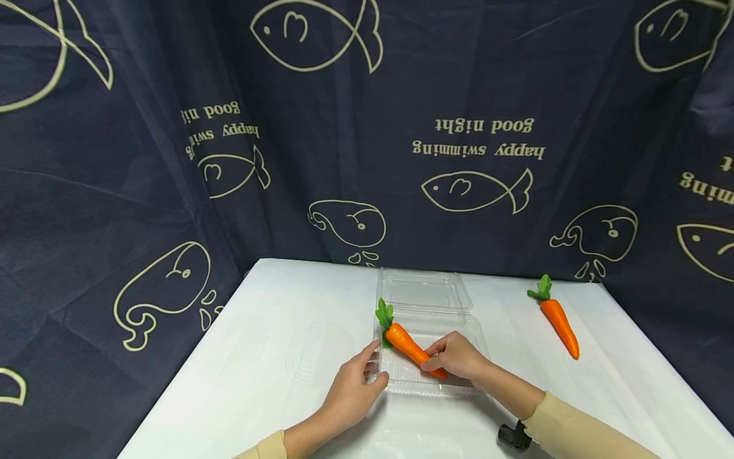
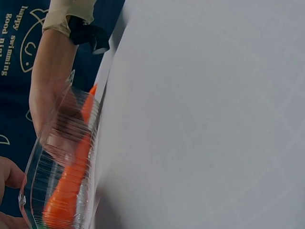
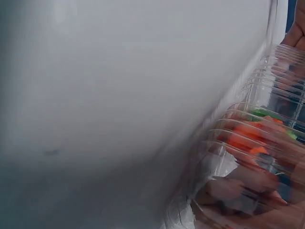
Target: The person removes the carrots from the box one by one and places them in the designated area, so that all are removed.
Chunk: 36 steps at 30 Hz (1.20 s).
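Note:
In the head view an orange carrot (image 1: pixel 406 344) with green leaves lies slantwise in the base of a clear plastic container (image 1: pixel 482 338), its leafy end at the left wall. My right hand (image 1: pixel 461 357) pinches the carrot near its tip, thumb and fingers reaching inside the walls. At the container's left side, my left hand (image 1: pixel 352 386) holds the wall near the front corner, fingers outside and thumb over the rim. Through the ribbed side, the left wrist view shows the carrot (image 2: pixel 69 191). Ribbed plastic partly covers the right hand (image 3: pixel 248 186) in the right wrist view.
The container's hinged lid (image 1: pixel 424 290) lies folded back behind its base. A second carrot (image 1: pixel 559 325) rests on the white table (image 1: pixel 275 331) at the right. Dark fish-patterned cloth (image 1: pixel 344 153) hangs behind and beside the table. A black device (image 1: pixel 514 437) sits at the right wrist.

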Each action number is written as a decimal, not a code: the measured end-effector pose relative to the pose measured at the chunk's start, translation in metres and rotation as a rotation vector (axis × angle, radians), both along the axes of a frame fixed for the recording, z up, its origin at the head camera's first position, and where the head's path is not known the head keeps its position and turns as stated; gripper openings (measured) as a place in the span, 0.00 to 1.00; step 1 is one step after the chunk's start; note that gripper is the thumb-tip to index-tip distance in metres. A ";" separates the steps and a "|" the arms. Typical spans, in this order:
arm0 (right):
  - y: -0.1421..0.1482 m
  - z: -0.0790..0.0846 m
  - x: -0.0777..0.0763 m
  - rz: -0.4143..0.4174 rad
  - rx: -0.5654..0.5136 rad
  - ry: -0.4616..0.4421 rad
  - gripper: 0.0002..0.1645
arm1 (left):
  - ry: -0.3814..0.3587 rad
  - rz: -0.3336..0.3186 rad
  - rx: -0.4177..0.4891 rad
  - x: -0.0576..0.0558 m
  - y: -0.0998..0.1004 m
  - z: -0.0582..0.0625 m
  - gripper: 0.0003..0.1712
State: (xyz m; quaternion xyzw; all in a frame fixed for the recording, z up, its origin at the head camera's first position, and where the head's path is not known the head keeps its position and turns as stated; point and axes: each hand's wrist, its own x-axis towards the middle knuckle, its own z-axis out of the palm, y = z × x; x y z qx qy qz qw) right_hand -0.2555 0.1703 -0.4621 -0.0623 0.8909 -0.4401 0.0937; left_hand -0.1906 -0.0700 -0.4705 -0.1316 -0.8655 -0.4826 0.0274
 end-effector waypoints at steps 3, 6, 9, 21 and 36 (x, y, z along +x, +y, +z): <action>0.000 0.001 0.000 -0.005 -0.003 0.000 0.12 | -0.001 0.001 -0.002 0.000 0.000 0.000 0.36; -0.001 0.003 0.000 -0.022 -0.005 -0.004 0.11 | -0.002 0.001 -0.001 0.000 0.000 0.001 0.36; -0.002 0.006 -0.001 -0.036 -0.014 -0.006 0.11 | -0.005 -0.001 0.000 0.000 0.000 0.001 0.36; 0.000 0.016 -0.007 -0.017 -0.063 0.022 0.09 | 0.010 0.002 -0.004 0.000 -0.001 0.002 0.36; 0.016 0.035 -0.013 -0.096 -0.095 -0.018 0.12 | 0.012 -0.018 0.016 -0.002 -0.001 0.001 0.36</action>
